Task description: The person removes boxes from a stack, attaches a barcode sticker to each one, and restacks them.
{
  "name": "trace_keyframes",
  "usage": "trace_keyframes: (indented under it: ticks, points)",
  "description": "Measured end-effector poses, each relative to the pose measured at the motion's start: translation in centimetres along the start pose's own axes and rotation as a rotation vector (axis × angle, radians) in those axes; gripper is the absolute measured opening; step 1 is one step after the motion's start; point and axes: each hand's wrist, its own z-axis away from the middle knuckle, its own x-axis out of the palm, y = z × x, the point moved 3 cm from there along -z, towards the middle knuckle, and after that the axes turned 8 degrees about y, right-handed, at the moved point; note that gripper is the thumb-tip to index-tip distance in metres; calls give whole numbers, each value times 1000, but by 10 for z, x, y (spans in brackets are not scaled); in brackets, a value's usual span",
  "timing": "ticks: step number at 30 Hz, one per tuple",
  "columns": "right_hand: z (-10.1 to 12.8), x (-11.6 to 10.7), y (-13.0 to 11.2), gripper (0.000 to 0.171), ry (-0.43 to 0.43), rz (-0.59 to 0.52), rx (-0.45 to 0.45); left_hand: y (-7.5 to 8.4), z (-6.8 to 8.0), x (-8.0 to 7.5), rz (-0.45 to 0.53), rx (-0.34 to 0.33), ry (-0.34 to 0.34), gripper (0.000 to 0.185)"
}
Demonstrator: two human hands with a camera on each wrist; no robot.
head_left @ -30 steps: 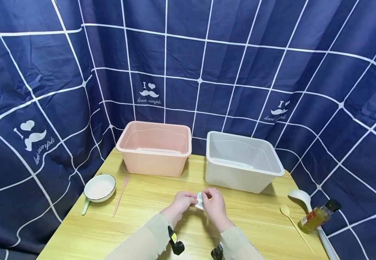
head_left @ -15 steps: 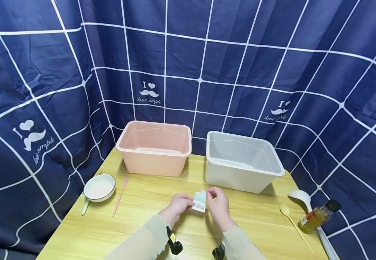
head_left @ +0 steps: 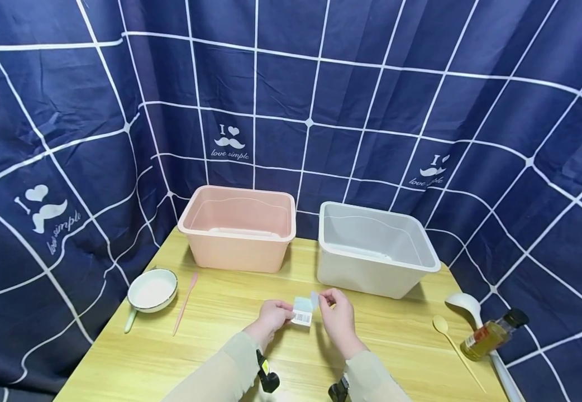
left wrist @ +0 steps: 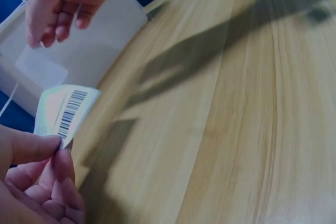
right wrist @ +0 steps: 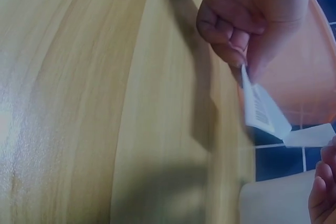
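Between finger and thumb, my left hand [head_left: 272,319] pinches a small white folded packet [head_left: 301,318] with a barcode and a pale blue-green face. It is held up over the table, and in the left wrist view its barcode [left wrist: 72,114] faces the camera. My right hand [head_left: 338,319], a little to the right, pinches a small translucent sheet [head_left: 314,299] at its edge. In the right wrist view the sheet [right wrist: 310,136] reaches from the right fingers to the packet's far edge. The exact kind of packet does not show.
Behind the hands stand a pink bin [head_left: 241,254] and a grey bin [head_left: 366,276]. At left lie a small white pan [head_left: 153,290] and a pink stick [head_left: 185,304]. At right are a yellow spoon [head_left: 440,324], a white ladle [head_left: 467,304] and an oil bottle [head_left: 492,335].
Both hands were together on the packet. The left hand has shifted left with it, its blue-green face now showing, while the right hand has moved slightly right, drawing the translucent sheet outward.
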Motion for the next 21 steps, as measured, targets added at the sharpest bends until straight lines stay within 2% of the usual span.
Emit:
trace_keyframes:
  ticks: [4, 10, 14, 17, 21]
  points:
    - [0, -2, -4, 7, 9, -20, 6, -1, -3, 1, -27, 4, 17, 10]
    - [0, -1, -5, 9, 25, -29, -17, -1, -7, -1, -103, 55, 59, 9]
    - [0, -1, -4, 10, 18, -34, -16, 3, -6, -6, -231, 116, 137, 15]
    - [0, 0, -5, 8, 18, -37, -14, 7, -4, -9, -278, 168, 199, 21]
    - [0, 0, -8, 8, 36, -31, -18, 21, 1, -3, -195, 247, 198, 14]
